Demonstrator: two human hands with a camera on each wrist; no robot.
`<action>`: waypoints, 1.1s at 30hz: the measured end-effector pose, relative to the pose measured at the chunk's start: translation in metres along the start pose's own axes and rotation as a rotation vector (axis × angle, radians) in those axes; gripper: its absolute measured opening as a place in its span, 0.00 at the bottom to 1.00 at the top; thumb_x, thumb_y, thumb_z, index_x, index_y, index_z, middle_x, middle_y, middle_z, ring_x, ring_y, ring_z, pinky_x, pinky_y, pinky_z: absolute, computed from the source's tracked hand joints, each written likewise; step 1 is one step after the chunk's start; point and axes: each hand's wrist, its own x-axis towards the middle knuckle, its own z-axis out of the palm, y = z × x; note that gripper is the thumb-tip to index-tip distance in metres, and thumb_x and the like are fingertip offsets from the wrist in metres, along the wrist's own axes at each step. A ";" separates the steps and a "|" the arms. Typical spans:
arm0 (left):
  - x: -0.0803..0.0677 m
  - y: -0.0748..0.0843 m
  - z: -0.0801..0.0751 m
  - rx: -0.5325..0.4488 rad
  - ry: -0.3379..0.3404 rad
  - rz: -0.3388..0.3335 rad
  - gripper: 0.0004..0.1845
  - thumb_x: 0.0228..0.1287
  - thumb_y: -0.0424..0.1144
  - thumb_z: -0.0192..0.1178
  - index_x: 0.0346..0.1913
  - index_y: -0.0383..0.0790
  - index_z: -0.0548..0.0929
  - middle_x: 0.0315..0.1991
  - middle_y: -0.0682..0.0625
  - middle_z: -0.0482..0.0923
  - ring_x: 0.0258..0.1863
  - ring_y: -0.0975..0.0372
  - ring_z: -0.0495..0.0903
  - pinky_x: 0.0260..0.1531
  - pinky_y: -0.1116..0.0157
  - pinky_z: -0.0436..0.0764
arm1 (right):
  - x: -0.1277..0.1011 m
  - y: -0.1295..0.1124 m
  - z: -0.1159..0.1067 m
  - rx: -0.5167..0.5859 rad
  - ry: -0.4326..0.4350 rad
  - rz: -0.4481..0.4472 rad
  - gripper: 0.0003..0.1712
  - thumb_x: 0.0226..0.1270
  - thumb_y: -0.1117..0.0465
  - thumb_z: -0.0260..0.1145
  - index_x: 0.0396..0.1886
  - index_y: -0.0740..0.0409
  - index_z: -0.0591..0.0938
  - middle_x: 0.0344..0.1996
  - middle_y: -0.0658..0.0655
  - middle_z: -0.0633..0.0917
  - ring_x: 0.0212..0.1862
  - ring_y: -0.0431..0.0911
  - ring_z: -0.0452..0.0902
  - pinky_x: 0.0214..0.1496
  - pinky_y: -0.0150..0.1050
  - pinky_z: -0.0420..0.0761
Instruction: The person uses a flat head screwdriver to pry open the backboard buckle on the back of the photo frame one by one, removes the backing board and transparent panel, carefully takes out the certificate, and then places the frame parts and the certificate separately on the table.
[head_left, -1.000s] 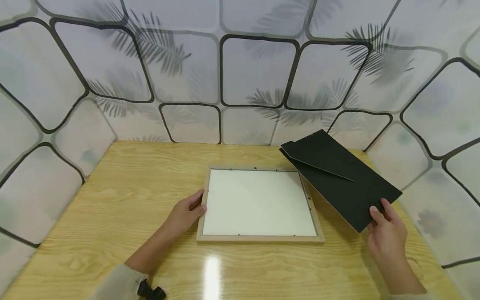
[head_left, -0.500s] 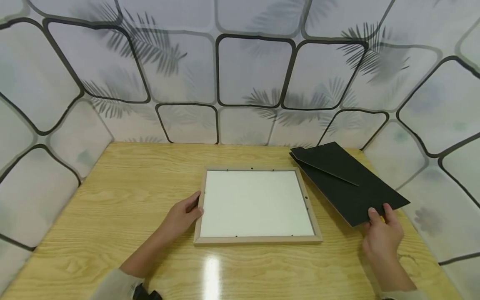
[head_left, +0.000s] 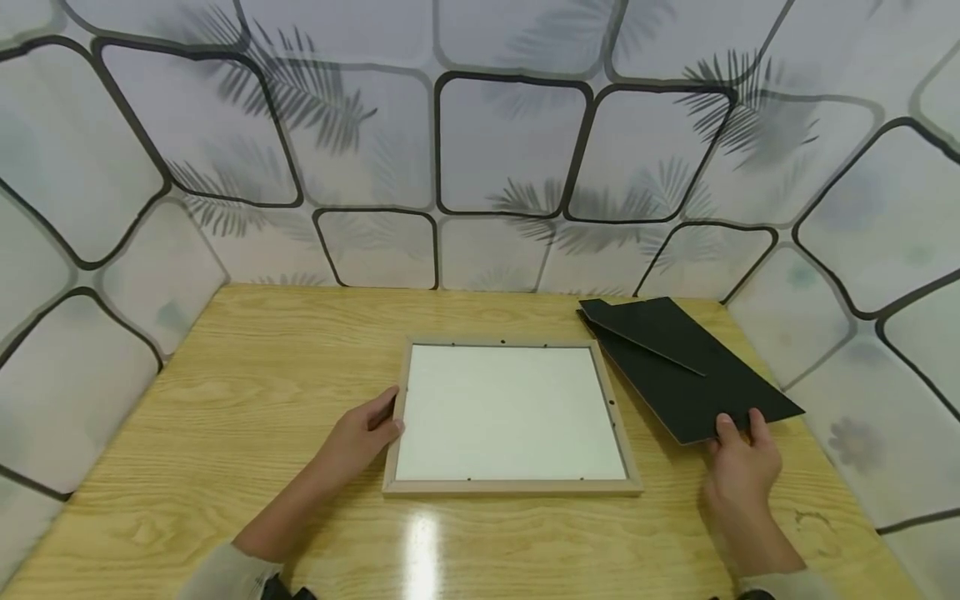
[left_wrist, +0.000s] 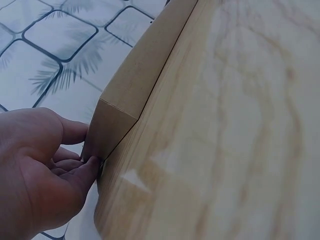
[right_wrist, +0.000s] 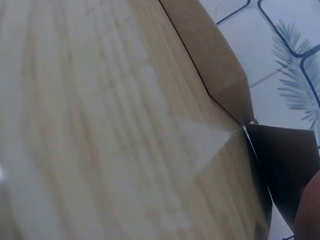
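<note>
bright, even | glare on table [head_left: 424, 542] (wrist views blurred)

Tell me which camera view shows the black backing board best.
The head view: the whole black backing board lies on the table right of the picture frame, its near corner under the right hand. The right wrist view shows only one dark corner. The left wrist view shows none of it.
</note>
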 end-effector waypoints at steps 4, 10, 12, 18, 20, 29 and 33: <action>0.000 -0.001 0.000 0.015 0.008 0.003 0.35 0.79 0.42 0.53 0.80 0.35 0.53 0.78 0.38 0.54 0.77 0.49 0.56 0.72 0.52 0.65 | -0.003 0.003 0.004 -0.028 -0.013 0.011 0.41 0.78 0.62 0.55 0.83 0.44 0.47 0.81 0.43 0.44 0.76 0.38 0.57 0.47 0.18 0.77; 0.000 0.001 0.000 0.024 0.010 -0.015 0.35 0.78 0.42 0.54 0.80 0.36 0.53 0.78 0.38 0.55 0.77 0.48 0.57 0.72 0.52 0.66 | -0.010 0.006 0.007 -0.041 -0.047 0.047 0.40 0.79 0.61 0.52 0.83 0.43 0.46 0.81 0.44 0.42 0.77 0.40 0.55 0.63 0.21 0.71; 0.000 0.002 0.000 0.013 0.003 -0.015 0.35 0.79 0.42 0.53 0.80 0.35 0.53 0.79 0.37 0.54 0.77 0.48 0.56 0.72 0.52 0.66 | -0.013 0.006 0.007 -0.035 -0.060 0.072 0.39 0.80 0.62 0.50 0.83 0.42 0.45 0.81 0.44 0.42 0.78 0.40 0.54 0.65 0.22 0.71; -0.001 0.001 -0.001 -0.014 -0.020 0.005 0.35 0.79 0.40 0.53 0.80 0.33 0.51 0.79 0.36 0.52 0.78 0.46 0.54 0.72 0.52 0.65 | -0.019 0.012 0.008 -0.095 -0.111 0.131 0.39 0.81 0.67 0.44 0.82 0.41 0.42 0.82 0.49 0.37 0.79 0.40 0.50 0.68 0.26 0.70; -0.001 0.000 -0.001 -0.016 -0.020 0.008 0.35 0.79 0.40 0.53 0.80 0.33 0.51 0.79 0.36 0.52 0.77 0.47 0.55 0.71 0.52 0.65 | -0.020 0.015 0.007 -0.110 -0.134 0.148 0.40 0.80 0.69 0.44 0.82 0.40 0.41 0.81 0.53 0.37 0.78 0.41 0.50 0.68 0.27 0.71; -0.001 0.000 -0.003 0.001 -0.011 0.011 0.35 0.78 0.40 0.54 0.79 0.33 0.53 0.78 0.36 0.53 0.77 0.47 0.56 0.71 0.53 0.66 | -0.023 0.022 0.007 -0.118 -0.139 0.165 0.41 0.79 0.71 0.45 0.83 0.39 0.45 0.72 0.54 0.48 0.75 0.44 0.54 0.67 0.27 0.74; -0.001 0.000 -0.005 0.016 -0.005 0.010 0.35 0.78 0.41 0.53 0.79 0.33 0.53 0.78 0.36 0.54 0.77 0.47 0.57 0.70 0.53 0.67 | -0.025 0.020 0.007 -0.106 -0.131 0.158 0.41 0.78 0.71 0.48 0.83 0.40 0.47 0.64 0.50 0.55 0.70 0.41 0.61 0.64 0.26 0.76</action>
